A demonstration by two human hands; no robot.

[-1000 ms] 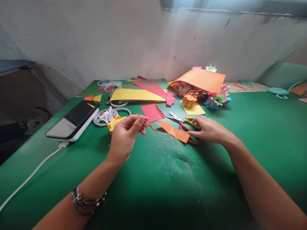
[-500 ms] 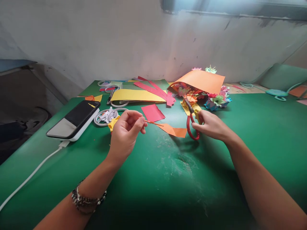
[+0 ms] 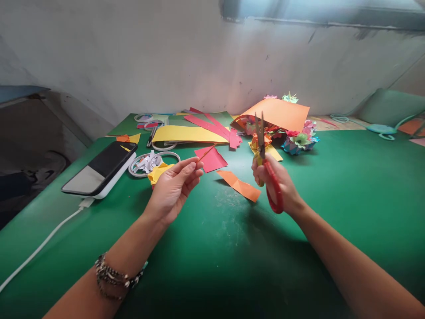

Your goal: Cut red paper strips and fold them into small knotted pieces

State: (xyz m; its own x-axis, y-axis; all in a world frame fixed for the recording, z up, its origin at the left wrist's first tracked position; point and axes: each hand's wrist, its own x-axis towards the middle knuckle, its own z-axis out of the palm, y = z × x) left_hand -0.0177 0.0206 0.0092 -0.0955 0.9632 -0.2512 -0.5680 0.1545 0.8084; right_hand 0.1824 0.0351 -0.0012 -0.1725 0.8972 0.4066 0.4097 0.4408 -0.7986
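Between thumb and fingertips, my left hand (image 3: 174, 184) pinches a thin orange paper strip (image 3: 207, 153) that slants up to the right. My right hand (image 3: 282, 179) grips scissors (image 3: 274, 188) with red and yellow handles; their blades point upward and stand slightly apart. An orange paper piece (image 3: 241, 185) with a crease lies on the table between my hands. Behind it is a red paper square (image 3: 214, 160). Partly hidden by my left hand, a yellow folded paper (image 3: 158, 172) sits beside a tape ring (image 3: 134, 167) holding white scraps.
A power bank (image 3: 101, 170) with a white cable (image 3: 49, 239) lies at left. Yellow paper (image 3: 189, 134) and red strips (image 3: 206, 125) lie at the back. Paper flowers (image 3: 300, 144) stand back right under a curved orange sheet (image 3: 274, 113). The green table (image 3: 206, 266) meets a wall.
My right hand has turned the scissors so their blades point up and spread apart. The strip in my left hand now tilts upward. The orange paper piece has shifted slightly.
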